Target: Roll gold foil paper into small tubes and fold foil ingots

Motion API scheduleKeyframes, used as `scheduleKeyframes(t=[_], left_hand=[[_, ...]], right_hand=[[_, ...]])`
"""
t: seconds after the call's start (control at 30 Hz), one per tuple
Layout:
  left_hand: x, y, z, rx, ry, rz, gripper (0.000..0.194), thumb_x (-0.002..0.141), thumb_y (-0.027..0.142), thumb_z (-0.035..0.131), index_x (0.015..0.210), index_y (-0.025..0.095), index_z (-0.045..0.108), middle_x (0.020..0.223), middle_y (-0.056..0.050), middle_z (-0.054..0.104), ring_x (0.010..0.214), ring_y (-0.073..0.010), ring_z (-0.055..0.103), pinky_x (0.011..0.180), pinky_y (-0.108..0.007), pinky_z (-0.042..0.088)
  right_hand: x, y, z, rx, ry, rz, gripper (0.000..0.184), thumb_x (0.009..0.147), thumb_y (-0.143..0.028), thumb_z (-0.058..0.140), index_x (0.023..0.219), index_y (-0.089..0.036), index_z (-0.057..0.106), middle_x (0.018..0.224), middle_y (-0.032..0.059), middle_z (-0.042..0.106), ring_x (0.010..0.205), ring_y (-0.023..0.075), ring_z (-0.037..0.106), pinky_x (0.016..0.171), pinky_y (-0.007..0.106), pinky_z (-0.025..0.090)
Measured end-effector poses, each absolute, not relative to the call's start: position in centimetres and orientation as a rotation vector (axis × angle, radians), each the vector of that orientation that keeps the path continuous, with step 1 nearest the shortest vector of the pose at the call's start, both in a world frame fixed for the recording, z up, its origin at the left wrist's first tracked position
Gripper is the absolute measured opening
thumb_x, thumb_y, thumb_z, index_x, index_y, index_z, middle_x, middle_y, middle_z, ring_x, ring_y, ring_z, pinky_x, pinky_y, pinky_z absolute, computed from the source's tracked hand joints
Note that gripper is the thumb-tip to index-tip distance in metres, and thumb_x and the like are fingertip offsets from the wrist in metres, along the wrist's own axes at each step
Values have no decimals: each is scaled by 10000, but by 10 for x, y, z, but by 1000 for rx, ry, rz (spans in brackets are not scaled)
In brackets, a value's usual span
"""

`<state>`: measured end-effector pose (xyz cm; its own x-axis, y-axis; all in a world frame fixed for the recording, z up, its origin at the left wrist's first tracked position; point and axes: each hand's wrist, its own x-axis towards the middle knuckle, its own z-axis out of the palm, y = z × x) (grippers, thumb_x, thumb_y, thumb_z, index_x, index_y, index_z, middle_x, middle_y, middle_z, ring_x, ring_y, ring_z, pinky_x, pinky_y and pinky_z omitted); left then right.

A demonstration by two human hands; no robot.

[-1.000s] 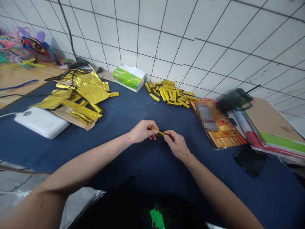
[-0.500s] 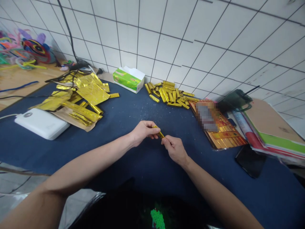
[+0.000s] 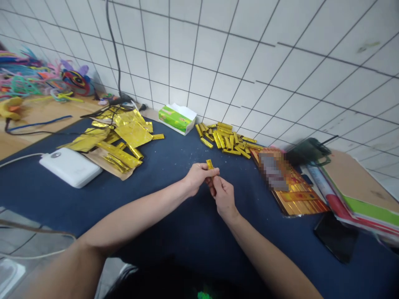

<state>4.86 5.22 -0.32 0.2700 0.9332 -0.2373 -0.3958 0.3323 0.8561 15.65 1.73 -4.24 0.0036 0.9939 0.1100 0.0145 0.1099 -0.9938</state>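
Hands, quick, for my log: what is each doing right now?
Left hand: closed, pinching a gold foil tube.
Right hand: closed on the same tube, contact partly hidden.

Black shirt (image 3: 162, 286) with green print (image 3: 204, 295); forearms (image 3: 134, 218), left hand (image 3: 198, 177), right hand (image 3: 224, 197) bare.

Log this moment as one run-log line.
Left hand: holds small gold foil roll | right hand: at its lower end | nearby: pile of gold foil rolls
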Motion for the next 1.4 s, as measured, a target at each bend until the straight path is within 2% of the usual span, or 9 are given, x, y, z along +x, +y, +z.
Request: scheduleKeyframes(t=[0.17,0.47,0.57,0.7,0.83,0.97,1.17,1.3,1.4], left_hand=[[45,54,-5,760,891,1054,263,562,321,743,605,97,614,566,7,581,379,-9,402,391,-169,256],[38,56,-8,827,922,1051,322,635,426,683,587,122,589,413,44,469,349,-28,381,381,-174,244],[34,58,-8,879,940,1055,317,660,424,658,586,125,584,412,43,469,356,-33,387,390,-174,265],[27,61,-8,1126,1058,938,279,710,372,614,585,126,569,452,27,509,378,-41,420,389,-170,286],[24,66,-10,1216,1170,803,163,776,241,509,670,132,567,427,41,484,340,-44,390,361,-168,270],[21,69,-12,1209,1132,834,152,736,72,434,800,121,563,463,50,491,372,-43,417,392,-160,310],[11,68,-9,1479,773,683,216,747,110,484,958,138,514,575,55,509,530,-70,521,507,-179,410],[13,65,-9,1514,730,657,209,770,160,499,978,142,519,598,46,521,566,-76,543,557,-199,440],[16,65,-13,1451,809,686,133,782,240,521,854,128,530,586,27,545,523,-72,540,516,-194,434]], right_hand=[[158,12,-45,-1157,-1251,1184,388,836,-465,451,583,-174,490,417,-63,369,381,55,280,381,212,193],[160,9,-40,-1212,-1458,1082,414,867,-466,376,565,-190,437,453,-59,342,409,73,294,419,227,238],[164,11,-37,-1280,-1644,889,406,880,-443,346,574,-195,442,467,-51,357,430,85,333,458,232,277],[174,17,-40,-1403,-1941,388,370,890,-361,354,614,-182,524,554,6,512,515,110,460,551,243,325],[178,19,-43,-1475,-2060,116,331,897,-336,367,803,-166,635,699,67,624,632,143,550,614,248,349],[176,18,-39,-1461,-1958,353,314,872,-393,415,918,-172,632,762,58,637,659,143,554,629,246,371],[183,26,-32,-1329,-1657,1167,482,862,-529,338,658,-159,569,504,-30,446,439,88,370,448,231,293],[183,28,-33,-1279,-1725,1242,415,822,-506,441,611,-163,543,482,-48,409,435,77,351,440,223,277],[178,24,-34,-1292,-1705,1156,389,819,-469,457,571,-172,503,480,-54,383,437,73,327,441,222,268]])
